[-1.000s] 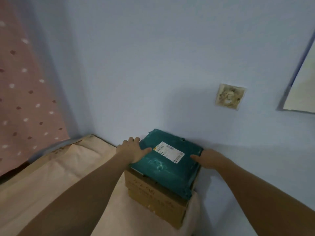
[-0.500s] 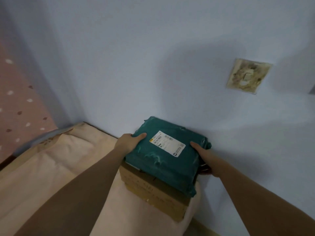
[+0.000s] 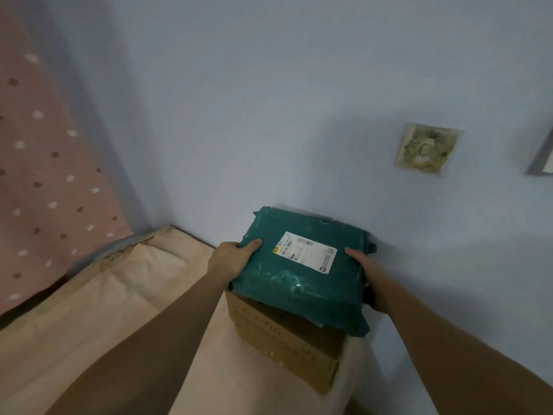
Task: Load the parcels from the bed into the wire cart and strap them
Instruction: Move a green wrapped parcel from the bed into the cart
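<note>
Now left hand (image 3: 232,259) and right hand (image 3: 369,278) grip the crinkled teal plastic parcel (image 3: 299,268) atop a cardboard box (image 3: 284,342).

White shipping label (image 3: 305,251) on teal parcel (image 3: 299,283): print too blurred to read. Cardboard box (image 3: 284,342) markings illegible.

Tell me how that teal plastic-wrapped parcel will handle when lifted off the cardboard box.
The teal parcel keeps a boxy shape, so it is probably fairly stiff. Its wrinkled, glossy wrap may be slippery. The left hand and right hand grip opposite sides, which should steady it.
</note>
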